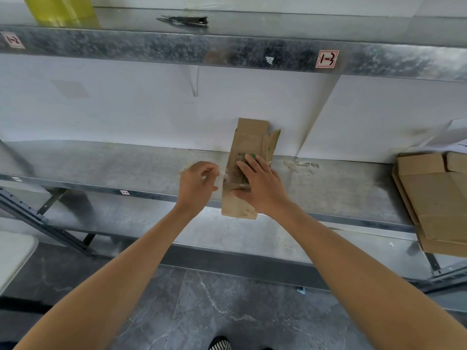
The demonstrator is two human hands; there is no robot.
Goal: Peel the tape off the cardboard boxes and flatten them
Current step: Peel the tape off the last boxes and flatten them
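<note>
Grips: left grip (197,180) pinches clear tape (223,176); right grip (260,188) flat, fingers straight, pressing box (250,137) onto shelf (126,168). Peel low, keep box pinned.

Bright, even light, soft shadows, bowed edges, perhaps slightly soft focus

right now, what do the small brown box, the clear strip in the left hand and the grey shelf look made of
The small brown box: cardboard, matte, with creased flaps. The clear strip pinched by the left hand: probably plastic tape, glossy and see-through. The grey shelf: likely galvanised steel, dull sheen with a mottled pattern.
</note>
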